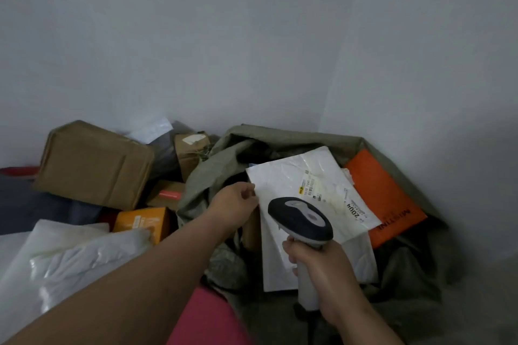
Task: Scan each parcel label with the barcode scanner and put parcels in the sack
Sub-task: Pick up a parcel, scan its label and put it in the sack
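Observation:
My left hand (235, 204) pinches the left edge of a white mailer parcel (294, 176) and holds it over the open olive-green sack (224, 148). Its printed label (330, 196) faces up. My right hand (316, 263) grips the handle of a grey and black barcode scanner (300, 218), whose head sits just below the label. An orange parcel (386, 199) and another white mailer (280, 266) lie inside the sack under the held parcel.
On the left lies a heap of parcels: a large brown box (92, 162), a smaller taped box (190, 151), an orange box (143, 221) and several white plastic mailers (70, 260). A pink surface (201, 316) lies at the bottom. Grey walls meet in a corner behind the sack.

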`<move>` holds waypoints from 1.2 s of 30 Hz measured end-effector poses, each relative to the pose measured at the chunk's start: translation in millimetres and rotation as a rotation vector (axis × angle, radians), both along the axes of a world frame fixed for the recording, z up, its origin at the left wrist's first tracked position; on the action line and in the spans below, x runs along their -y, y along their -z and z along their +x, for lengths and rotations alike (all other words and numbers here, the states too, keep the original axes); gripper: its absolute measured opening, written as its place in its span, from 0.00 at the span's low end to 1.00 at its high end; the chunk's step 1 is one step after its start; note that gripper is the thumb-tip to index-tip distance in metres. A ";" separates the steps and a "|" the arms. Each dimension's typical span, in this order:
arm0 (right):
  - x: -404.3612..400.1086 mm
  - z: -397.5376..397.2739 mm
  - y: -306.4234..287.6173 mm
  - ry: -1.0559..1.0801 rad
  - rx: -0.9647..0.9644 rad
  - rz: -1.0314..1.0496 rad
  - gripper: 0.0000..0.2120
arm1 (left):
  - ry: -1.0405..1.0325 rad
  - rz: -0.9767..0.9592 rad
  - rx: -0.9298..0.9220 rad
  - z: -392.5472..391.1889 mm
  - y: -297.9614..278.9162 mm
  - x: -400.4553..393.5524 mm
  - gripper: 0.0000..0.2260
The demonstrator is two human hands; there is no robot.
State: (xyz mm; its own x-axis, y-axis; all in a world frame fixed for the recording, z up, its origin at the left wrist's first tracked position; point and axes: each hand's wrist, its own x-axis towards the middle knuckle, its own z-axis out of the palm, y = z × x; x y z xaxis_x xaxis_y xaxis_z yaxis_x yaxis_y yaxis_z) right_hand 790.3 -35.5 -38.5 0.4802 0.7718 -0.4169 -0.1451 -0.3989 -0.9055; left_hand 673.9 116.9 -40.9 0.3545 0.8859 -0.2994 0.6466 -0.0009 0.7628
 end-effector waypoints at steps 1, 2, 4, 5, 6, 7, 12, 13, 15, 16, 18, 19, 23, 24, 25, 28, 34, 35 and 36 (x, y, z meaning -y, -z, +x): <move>-0.4 -9.1 -3.8 -0.016 -0.005 0.007 0.10 | -0.002 0.014 0.010 -11.9 -4.1 1.3 0.17; -0.8 -19.2 -7.2 -0.029 -0.018 0.012 0.10 | -0.007 0.024 0.025 -25.8 -7.7 2.1 0.16; 0.4 -43.0 -13.7 -0.059 -0.047 0.019 0.09 | -0.028 0.054 0.043 -59.6 -17.5 5.5 0.13; 1.9 -56.3 -16.3 -0.077 -0.053 0.023 0.08 | -0.048 0.077 0.046 -79.2 -23.6 7.9 0.12; 4.3 -70.5 -18.6 -0.095 -0.051 0.027 0.07 | -0.070 0.092 0.047 -100.2 -29.1 11.1 0.10; 7.3 -85.1 -20.8 -0.105 -0.044 0.031 0.05 | -0.092 0.105 0.042 -122.5 -33.9 14.7 0.09; 30.0 -166.4 -33.6 -0.123 -0.004 0.041 0.04 | -0.168 0.193 -0.086 -243.7 -43.4 42.3 0.13; 35.3 -183.4 -35.1 -0.126 -0.008 0.036 0.04 | -0.172 0.186 -0.110 -266.7 -44.3 49.6 0.13; 44.9 -215.8 -36.7 -0.122 -0.018 0.032 0.03 | -0.185 0.174 -0.158 -308.6 -45.1 63.5 0.14; 49.1 -229.6 -36.6 -0.112 -0.020 0.029 0.02 | -0.189 0.174 -0.175 -326.1 -45.3 69.6 0.14; 55.6 -253.0 -36.0 -0.089 -0.022 0.025 0.03 | -0.180 0.178 -0.201 -355.0 -45.2 81.3 0.13; 58.0 -262.2 -35.5 -0.079 -0.019 0.032 0.02 | -0.170 0.172 -0.206 -365.8 -44.9 86.8 0.13; 66.4 -280.5 -37.7 -0.033 0.004 0.062 0.01 | -0.111 0.116 -0.204 -380.5 -41.4 104.4 0.12; 68.2 -280.9 -38.5 -0.021 0.007 0.064 0.02 | -0.082 0.104 -0.212 -378.0 -40.4 108.2 0.12; 69.8 -280.0 -38.7 -0.005 0.011 0.066 0.02 | -0.046 0.085 -0.221 -373.9 -39.0 112.4 0.11; 75.4 -270.8 -36.5 0.038 0.013 0.072 0.04 | 0.083 0.041 -0.275 -354.6 -29.1 129.4 0.08; 86.1 -236.1 -19.4 0.035 0.011 -0.003 0.06 | 0.203 0.181 -0.397 -292.7 4.3 148.8 0.16; 88.1 -230.5 -16.2 0.040 0.013 -0.011 0.05 | 0.205 0.162 -0.397 -282.2 8.6 149.4 0.17; 90.3 -225.1 -13.1 0.041 0.015 -0.018 0.04 | 0.209 0.122 -0.408 -272.1 14.0 149.8 0.18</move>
State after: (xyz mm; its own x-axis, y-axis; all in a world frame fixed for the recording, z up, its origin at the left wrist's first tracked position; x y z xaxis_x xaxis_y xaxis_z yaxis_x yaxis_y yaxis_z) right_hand 565.2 -125.8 -25.5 0.5177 0.7438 -0.4229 -0.1485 -0.4087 -0.9005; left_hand 401.8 -32.9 -54.9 0.4038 0.8455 -0.3494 0.8699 -0.2366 0.4329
